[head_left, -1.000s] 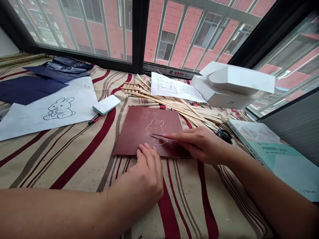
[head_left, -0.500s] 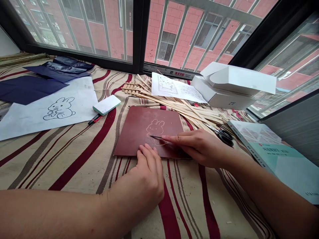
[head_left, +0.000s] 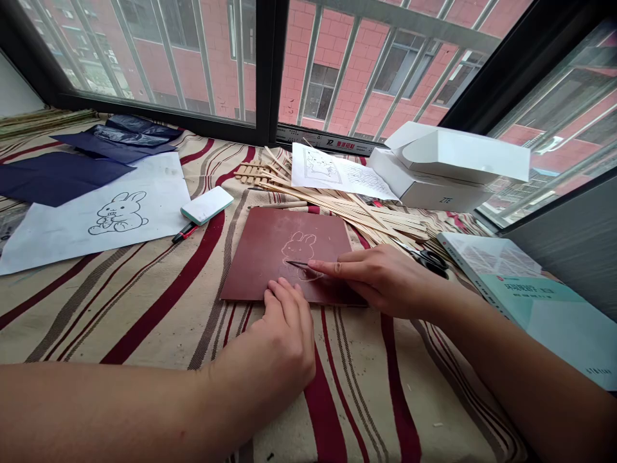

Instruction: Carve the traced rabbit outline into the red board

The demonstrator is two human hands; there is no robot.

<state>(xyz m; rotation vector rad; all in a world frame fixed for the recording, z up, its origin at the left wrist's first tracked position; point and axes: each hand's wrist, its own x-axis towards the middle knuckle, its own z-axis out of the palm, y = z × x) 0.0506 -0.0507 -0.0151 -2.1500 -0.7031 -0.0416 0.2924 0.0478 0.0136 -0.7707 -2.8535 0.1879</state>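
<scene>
The right hand [head_left: 385, 280] is closed on a thin pointed tool [head_left: 297, 264], its index finger [head_left: 328, 265] stretched along it and the tip just by the pale rabbit outline [head_left: 299, 247] on the brown board [head_left: 250, 283], mid-frame. The left hand [head_left: 284, 328] lies open, 4 fingers [head_left: 284, 299] flat over the board's lower edge (the thumb is hidden). Beyond the right hand are black scissors [head_left: 429, 260] and wooden sticks [head_left: 357, 212]; a book [head_left: 530, 302] lies at lower right, and a rabbit drawing [head_left: 118, 212] on white paper [head_left: 161, 235] at upper left.
</scene>
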